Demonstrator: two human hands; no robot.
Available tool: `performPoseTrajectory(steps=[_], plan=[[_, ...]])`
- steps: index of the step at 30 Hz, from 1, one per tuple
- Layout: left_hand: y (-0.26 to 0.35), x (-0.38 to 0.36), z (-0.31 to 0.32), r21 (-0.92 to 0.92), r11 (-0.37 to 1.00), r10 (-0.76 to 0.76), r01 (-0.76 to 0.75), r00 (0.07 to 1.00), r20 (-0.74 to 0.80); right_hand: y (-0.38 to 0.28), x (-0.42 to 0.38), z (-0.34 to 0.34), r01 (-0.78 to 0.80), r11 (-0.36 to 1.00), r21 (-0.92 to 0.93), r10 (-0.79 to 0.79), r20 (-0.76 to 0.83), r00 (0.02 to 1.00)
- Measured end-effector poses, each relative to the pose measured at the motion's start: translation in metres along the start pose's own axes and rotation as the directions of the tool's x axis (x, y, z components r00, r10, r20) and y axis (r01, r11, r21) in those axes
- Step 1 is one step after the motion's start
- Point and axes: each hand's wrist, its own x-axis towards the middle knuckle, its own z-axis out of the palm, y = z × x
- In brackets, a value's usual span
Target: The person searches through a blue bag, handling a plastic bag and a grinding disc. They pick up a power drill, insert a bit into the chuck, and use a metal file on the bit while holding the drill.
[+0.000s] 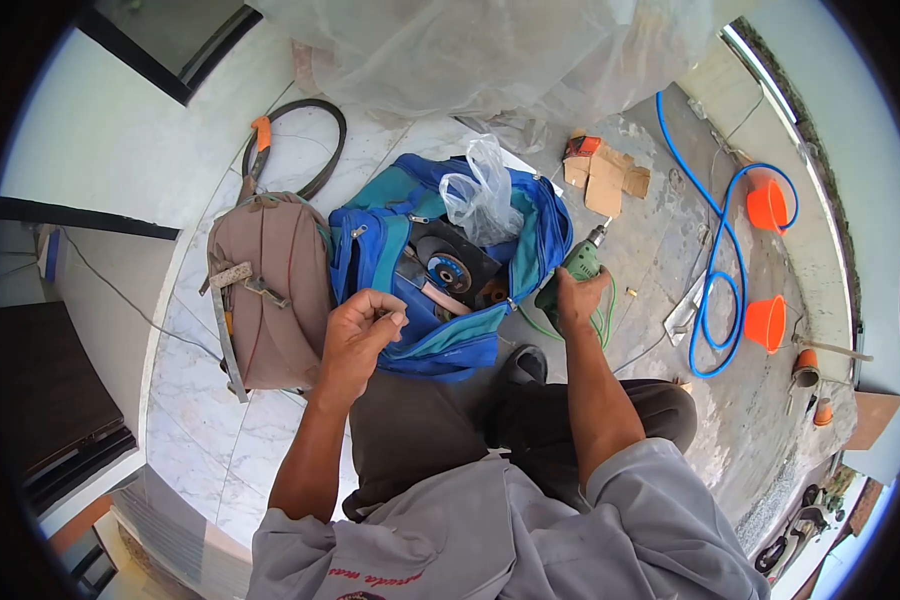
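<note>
With our right hand we grasp the green drill beside the blue bag, probably to steady it. Our left hand (seemingly empty) hovers, fingers curled, near the bag.

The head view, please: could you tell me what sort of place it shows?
Probably an outdoor work spot beside a building, judging by the blue hose, orange buckets and green drill.
</note>
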Motion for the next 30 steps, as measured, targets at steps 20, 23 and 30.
performPoseTrajectory(steps=[20,23,30], plan=[[0.005,-0.023,0.023,-0.469,0.867,-0.102,0.167,0.982,0.162,-0.143,-0.198,-0.105,0.364,0.821,0.439,-0.564,0.533,0.631],[-0.007,-0.033,0.020,-0.461,0.875,-0.090,0.147,0.986,0.142,-0.143,-0.208,-0.109,0.376,0.824,0.425,-0.565,0.566,0.600],[-0.017,-0.058,0.026,-0.212,0.973,-0.089,0.087,0.996,0.003,-0.128,-0.247,-0.107,0.486,0.726,0.486,-0.683,0.591,0.429]])
